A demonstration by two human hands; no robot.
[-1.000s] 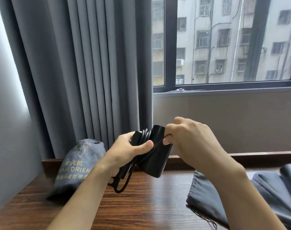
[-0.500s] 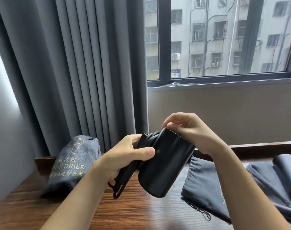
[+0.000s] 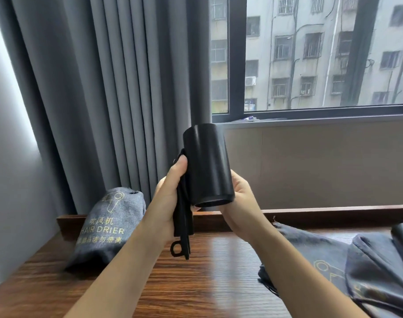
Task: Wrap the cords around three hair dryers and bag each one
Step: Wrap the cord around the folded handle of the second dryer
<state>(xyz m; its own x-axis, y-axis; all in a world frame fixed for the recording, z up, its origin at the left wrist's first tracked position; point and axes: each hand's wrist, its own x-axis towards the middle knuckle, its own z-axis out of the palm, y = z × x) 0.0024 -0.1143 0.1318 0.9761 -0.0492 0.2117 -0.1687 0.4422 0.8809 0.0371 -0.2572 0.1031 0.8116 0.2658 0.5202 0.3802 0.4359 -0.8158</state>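
Black and cylindrical, a plastic hair dryer (image 3: 207, 166) stood upright above the wooden desk (image 3: 195, 283), left hand (image 3: 170, 198) fingers clamped on its folded handle and wrapped cord, right hand (image 3: 241, 200) fingers curled round its base; a filled grey drawstring bag (image 3: 108, 228) lay far left.

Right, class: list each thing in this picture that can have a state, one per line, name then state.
Hair dryer: held up above the table, upright, cord bundled beside it.
Left hand: grips the cord and handle.
Right hand: cups the barrel's lower end.
Filled bag: stuffed, leaning on the table's back rim.
Flat bag: lying limp on the table.
Curtain: drawn aside.
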